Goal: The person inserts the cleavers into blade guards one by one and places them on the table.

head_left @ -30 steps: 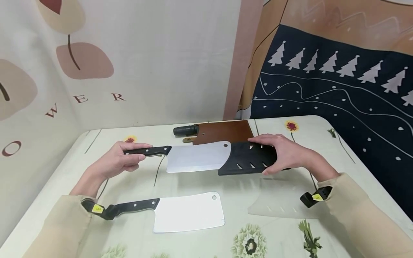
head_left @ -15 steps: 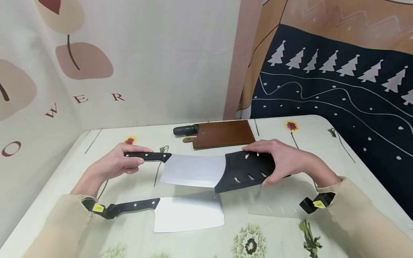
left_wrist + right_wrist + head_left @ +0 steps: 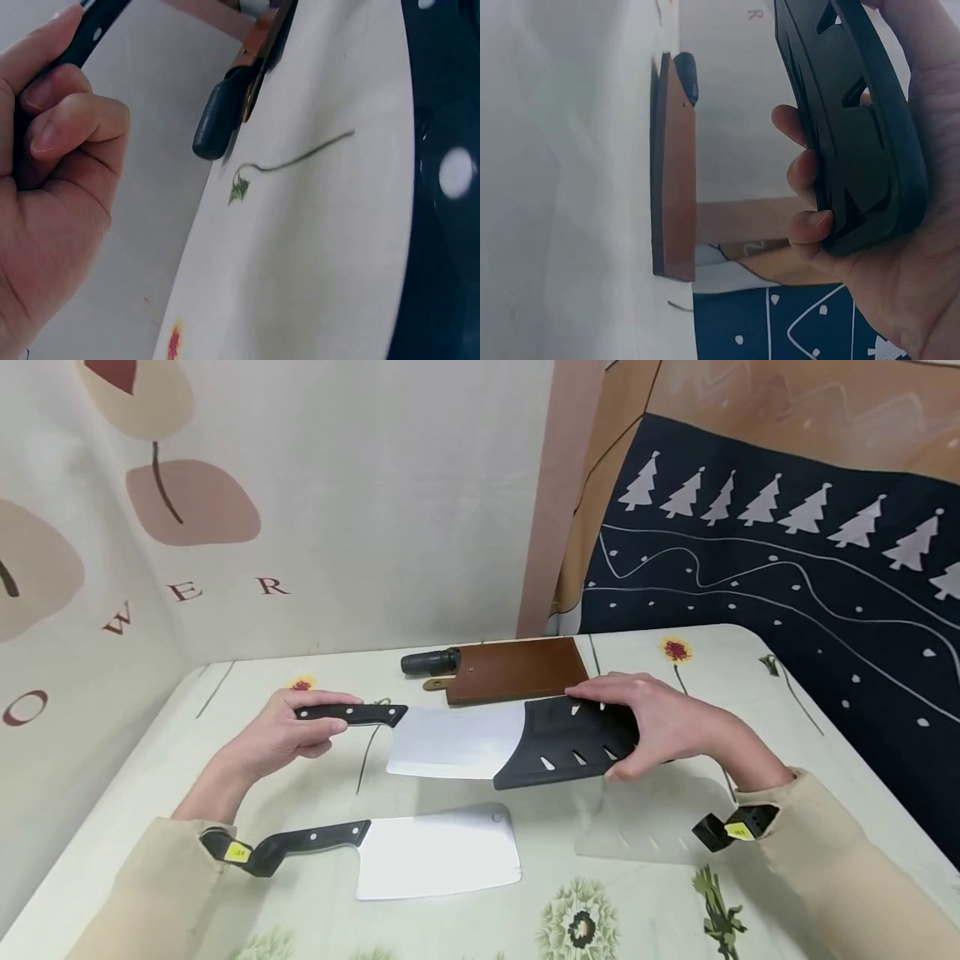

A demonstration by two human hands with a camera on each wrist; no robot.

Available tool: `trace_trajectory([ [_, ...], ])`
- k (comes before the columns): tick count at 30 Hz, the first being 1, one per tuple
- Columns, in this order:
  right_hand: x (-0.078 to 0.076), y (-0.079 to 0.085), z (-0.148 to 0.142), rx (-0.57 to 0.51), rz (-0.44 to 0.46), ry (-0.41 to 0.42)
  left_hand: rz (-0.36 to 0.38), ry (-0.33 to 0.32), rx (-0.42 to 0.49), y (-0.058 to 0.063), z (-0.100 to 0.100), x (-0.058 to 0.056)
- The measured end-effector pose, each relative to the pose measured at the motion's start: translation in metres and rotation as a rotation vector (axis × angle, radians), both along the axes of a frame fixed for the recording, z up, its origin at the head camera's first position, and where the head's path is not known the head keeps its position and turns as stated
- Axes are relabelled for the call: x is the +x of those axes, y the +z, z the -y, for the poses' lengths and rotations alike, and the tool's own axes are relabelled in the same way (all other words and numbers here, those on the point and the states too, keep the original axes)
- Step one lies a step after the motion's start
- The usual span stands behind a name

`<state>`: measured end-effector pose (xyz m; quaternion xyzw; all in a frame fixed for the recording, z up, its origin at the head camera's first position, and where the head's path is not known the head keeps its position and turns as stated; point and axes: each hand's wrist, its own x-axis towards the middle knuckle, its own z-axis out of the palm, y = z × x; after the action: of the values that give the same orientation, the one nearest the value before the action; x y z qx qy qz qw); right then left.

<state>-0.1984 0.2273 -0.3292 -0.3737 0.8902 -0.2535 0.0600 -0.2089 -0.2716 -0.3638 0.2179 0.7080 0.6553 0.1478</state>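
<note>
My left hand [image 3: 277,739] grips the black riveted handle of a cleaver [image 3: 457,739], held above the table. Its far blade end is inside a black slotted blade sheath [image 3: 566,745], while the part nearest the handle is bare. My right hand [image 3: 667,727] holds that sheath by its far end, thumb at the lower edge and fingers at the upper. In the right wrist view, fingertips wrap the edge of the sheath [image 3: 855,142]. The left wrist view shows curled fingers around the handle [image 3: 97,34]. Below lies a second cleaver [image 3: 438,853], unsheathed, on the table.
A brown leather sheath [image 3: 521,670] with a black-handled tool [image 3: 427,662] in it lies at the table's back. On the right, under my right hand, is a translucent sheath [image 3: 637,831]. A flower-patterned cloth [image 3: 420,935] covers the table. Curtains stand behind.
The black sheath has slid further over the cleaver's blade, and the hole near the blade's end is now hidden. Cleaver and sheath dipped towards me, then rose partway back.
</note>
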Motion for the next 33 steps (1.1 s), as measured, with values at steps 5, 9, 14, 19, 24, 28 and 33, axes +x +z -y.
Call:
trace_trajectory([
  [5,-0.003,0.001,0.000,0.009,-0.011,-0.023,-0.018,0.040,-0.041,0.003,-0.005,-0.001],
  [9,-0.007,-0.002,0.002,0.013,-0.013,-0.036,-0.050,0.069,-0.079,0.003,-0.010,0.000],
  [14,-0.013,-0.006,0.008,0.022,-0.011,-0.056,-0.061,0.098,-0.132,0.003,-0.023,-0.001],
  [19,-0.017,-0.007,0.011,0.019,0.005,-0.055,-0.070,0.111,-0.159,0.002,-0.037,-0.004],
  [24,-0.020,-0.006,0.011,0.010,0.011,-0.059,-0.072,0.125,-0.149,-0.001,-0.046,-0.004],
  [28,-0.022,-0.007,0.011,0.019,0.012,-0.062,-0.048,0.137,-0.154,-0.003,-0.049,-0.002],
  [33,-0.024,-0.008,0.012,0.035,0.022,-0.061,-0.043,0.138,-0.168,-0.002,-0.050,-0.001],
])
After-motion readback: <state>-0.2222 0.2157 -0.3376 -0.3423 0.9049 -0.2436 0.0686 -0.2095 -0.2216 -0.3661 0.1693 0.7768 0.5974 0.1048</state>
